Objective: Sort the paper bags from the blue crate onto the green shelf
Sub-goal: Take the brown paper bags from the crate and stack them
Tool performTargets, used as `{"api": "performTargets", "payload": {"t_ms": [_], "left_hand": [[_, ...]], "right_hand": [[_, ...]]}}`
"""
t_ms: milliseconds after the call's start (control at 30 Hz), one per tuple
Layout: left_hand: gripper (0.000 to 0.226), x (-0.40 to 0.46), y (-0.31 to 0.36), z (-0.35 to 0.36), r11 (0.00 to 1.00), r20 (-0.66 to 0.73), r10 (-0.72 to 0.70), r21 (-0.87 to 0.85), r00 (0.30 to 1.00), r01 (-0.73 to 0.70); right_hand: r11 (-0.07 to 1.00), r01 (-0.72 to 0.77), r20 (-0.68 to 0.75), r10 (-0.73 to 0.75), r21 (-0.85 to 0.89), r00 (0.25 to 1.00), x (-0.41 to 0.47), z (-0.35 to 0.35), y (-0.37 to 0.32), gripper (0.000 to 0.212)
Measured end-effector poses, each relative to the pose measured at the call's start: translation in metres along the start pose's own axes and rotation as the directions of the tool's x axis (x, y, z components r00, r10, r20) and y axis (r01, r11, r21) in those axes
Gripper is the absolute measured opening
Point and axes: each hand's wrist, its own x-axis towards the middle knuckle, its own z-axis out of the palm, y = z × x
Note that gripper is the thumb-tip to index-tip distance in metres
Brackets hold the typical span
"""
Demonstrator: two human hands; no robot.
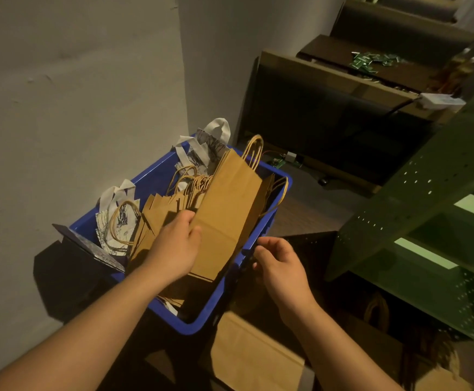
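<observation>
Head view, the only one we have. We see the blue crate [269, 193] against the wall at left, stuffed with folded brown and patterned paper bags. Our left hand [178, 246] holds one flat brown bag [230, 210] by its near-left edge, thumb on the face, fingers behind it. The bag's long axis tilts from its folded bottom near us up and away to the twisted handles [254, 150] at the far end. It stands half out of the crate, above the stack.

Our right hand [279, 263] hangs just right of the bag's near corner, fingers loosely curled, holding nothing, over the crate's near rim.

The green shelf [416, 193] lies to the right, well apart from the bag. We judge the right hand nearer the shelf; the bag must travel rightward, bottom leading.
</observation>
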Motion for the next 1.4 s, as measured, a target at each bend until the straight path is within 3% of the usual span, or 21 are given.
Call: {"api": "performTargets", "payload": {"t_ms": [133,233,300,367,433,667,767,867,1000,1167,1400], "left_hand": [[0.027,-0.016,0.017,-0.026,0.972,-0.014,0.018,-0.236,1.0,-0.021],[0.016,-0.028,0.032,-0.034,0.87,0.003,0.015,-0.493,1.0,-0.012],[0.02,-0.035,0.04,-0.034,0.783,0.038,0.024,-0.622,0.999,0.005],[0.024,-0.038,0.045,-0.031,0.756,0.081,0.024,-0.654,0.996,0.035],[0.035,-0.038,0.044,-0.024,0.77,0.135,0.022,-0.635,0.991,0.07],[0.031,-0.042,0.045,0.005,0.849,0.334,0.037,-0.507,0.942,0.147],[0.045,-0.034,0.042,0.014,0.889,0.325,0.002,-0.434,0.946,0.148],[0.027,-0.022,0.037,0.017,0.887,0.261,-0.08,-0.422,0.962,0.188],[0.025,0.004,0.022,0.019,0.908,0.164,-0.202,-0.339,0.966,0.247],[0.047,0.028,-0.009,0.026,0.943,0.124,-0.314,-0.077,0.941,0.325],[0.083,0.034,-0.023,0.045,0.903,0.125,-0.406,0.21,0.905,0.376]], "right_hand": [[0.996,0.079,0.048,-0.081,0.036,0.996,0.002,0.0,-0.019,0.042],[0.99,0.097,0.076,-0.105,0.103,0.992,0.002,0.0,-0.03,0.054],[0.984,0.117,0.085,-0.128,0.132,0.988,0.002,-0.003,-0.037,0.047],[0.968,0.127,0.097,-0.15,0.218,0.984,0.002,-0.008,-0.042,0.036],[0.942,0.109,0.106,-0.15,0.317,0.983,0.0,-0.014,-0.045,0.03],[0.911,-0.02,0.03,0.009,0.413,1.0,-0.004,-0.03,-0.026,0.019],[0.92,-0.039,-0.039,0.059,0.39,0.998,-0.01,-0.035,-0.018,0.009],[0.91,-0.059,-0.071,0.096,0.41,0.993,-0.012,-0.039,-0.01,0.01],[0.908,-0.046,-0.088,0.091,0.416,0.992,-0.012,-0.04,-0.001,0.017],[0.905,-0.08,-0.106,0.137,0.418,0.985,-0.01,-0.039,0.01,0.027],[0.897,-0.101,-0.094,0.155,0.429,0.983,-0.006,-0.035,0.016,0.027]]}}
